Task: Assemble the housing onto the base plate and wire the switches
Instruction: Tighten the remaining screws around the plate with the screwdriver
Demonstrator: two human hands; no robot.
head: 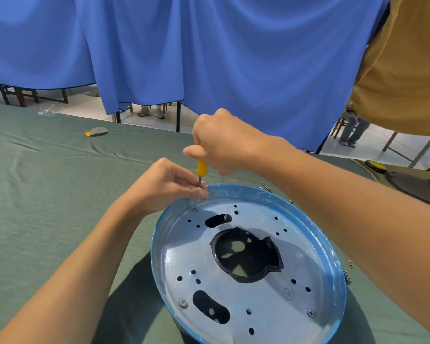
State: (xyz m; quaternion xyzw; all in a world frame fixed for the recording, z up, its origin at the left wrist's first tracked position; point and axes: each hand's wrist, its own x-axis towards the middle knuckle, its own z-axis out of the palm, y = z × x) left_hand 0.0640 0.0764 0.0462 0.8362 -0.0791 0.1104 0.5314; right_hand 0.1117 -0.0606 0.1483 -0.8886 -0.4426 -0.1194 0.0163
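Observation:
A round metal base plate (296,249) with a blue film-covered rim lies on the green cloth, with a black housing (248,276) showing through its central opening. My right hand (224,142) grips the yellow handle of a screwdriver (200,167), held upright. The screwdriver's tip stands on a screw (195,209) at the plate's far left edge. My left hand (166,184) pinches the steel shaft just above the rim. Two screws (183,303) sit seated in the near part of the plate.
Loose screws (265,186) lie on the cloth beyond the plate and along its right side. A dark round part with a yellow knob (417,184) sits at the far right. A grey-and-yellow scrap (96,131) lies far left. A person in a tan shirt (402,65) stands at the right.

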